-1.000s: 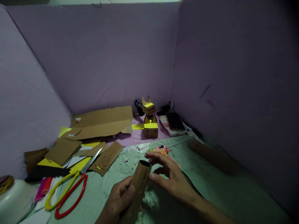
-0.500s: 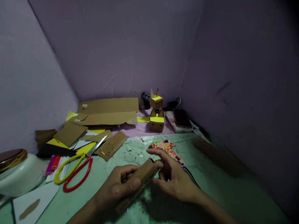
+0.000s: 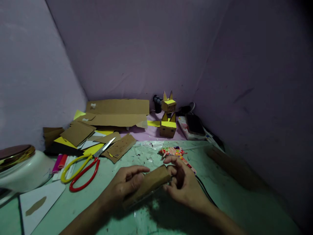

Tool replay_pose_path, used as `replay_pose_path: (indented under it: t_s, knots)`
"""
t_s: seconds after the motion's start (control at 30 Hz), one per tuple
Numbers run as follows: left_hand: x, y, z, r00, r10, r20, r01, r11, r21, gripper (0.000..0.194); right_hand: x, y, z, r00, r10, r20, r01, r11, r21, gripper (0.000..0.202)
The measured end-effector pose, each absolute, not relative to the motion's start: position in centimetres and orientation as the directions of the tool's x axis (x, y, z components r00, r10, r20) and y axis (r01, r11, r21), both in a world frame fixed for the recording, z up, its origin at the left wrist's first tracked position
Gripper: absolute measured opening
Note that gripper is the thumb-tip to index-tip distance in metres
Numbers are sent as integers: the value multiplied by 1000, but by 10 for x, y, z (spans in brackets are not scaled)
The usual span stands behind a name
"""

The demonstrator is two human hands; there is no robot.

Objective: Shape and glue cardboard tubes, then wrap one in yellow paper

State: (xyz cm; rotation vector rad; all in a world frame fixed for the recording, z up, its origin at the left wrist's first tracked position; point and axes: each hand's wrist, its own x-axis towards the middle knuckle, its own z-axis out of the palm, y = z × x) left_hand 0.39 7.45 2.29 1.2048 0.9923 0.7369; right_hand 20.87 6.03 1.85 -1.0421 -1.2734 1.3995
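Note:
Low over the green table, a narrow folded brown cardboard piece (image 3: 151, 183) hangs tilted, its right end higher. My left hand (image 3: 126, 183) is closed around its left part, thumb along the near face. At the right end, my right hand (image 3: 184, 182) has curled fingers and thumb against the edge; the fingertips are partly hidden. Just beyond that hand lies a flower-patterned glue gun (image 3: 174, 151) with a black cord. Scissors (image 3: 94, 156) with one yellow and one red handle lie blades apart to the left.
Cardboard sheets (image 3: 117, 119) and yellow paper (image 3: 94, 149) pile up at the back left. Two cardboard boxes with pointed ears stand at the back, the nearer one (image 3: 168, 131) yellow-topped. A phone (image 3: 195, 124) lies right of them. Markers (image 3: 60, 163) and a white pot (image 3: 26, 173) sit at left.
The cardboard piece has turned to a flatter angle. My left thumb has slid back along it, and my right fingers have curled closer around its end. The view has shifted slightly left.

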Motion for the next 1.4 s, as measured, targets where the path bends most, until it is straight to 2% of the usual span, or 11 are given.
replay_pose_path:
  t_s: [0.1,0.17,0.27,0.37,0.53,0.7,0.83,0.93,1.13,1.4]
  knots:
    - [1,75,25,161,976,-148,-181,176,968,54,211,67,17,-56,998,4,-220,-8,-975,48]
    - [-1,75,26,37,997,-61,-240,68,968,46,213,70,17,38,999,6,-334,19,-943,49]
    - [-1,73,24,10,999,37,-250,-33,968,31,214,72,16,114,993,-15,-455,39,-890,50]
    - [2,71,21,100,993,58,-240,-33,970,26,214,72,11,128,991,-35,-488,32,-872,50]
    - [8,66,21,173,984,-46,-144,71,987,39,209,72,-4,114,993,14,-453,65,-889,53]
    - [12,64,17,110,992,-57,-72,65,995,33,199,68,-5,112,993,21,-353,60,-934,49]
    - [16,63,9,79,993,-90,-176,103,979,49,193,63,0,138,990,-19,-322,27,-946,50]
    - [19,62,5,117,987,-112,-244,138,960,60,191,62,5,137,989,-59,-328,-11,-945,49]
    - [24,59,3,31,989,-146,-334,148,931,51,191,61,15,81,993,-82,-310,-53,-949,48]
    - [32,60,14,-67,960,-271,-355,231,906,51,194,57,10,3,1000,-26,-227,-24,-974,53]
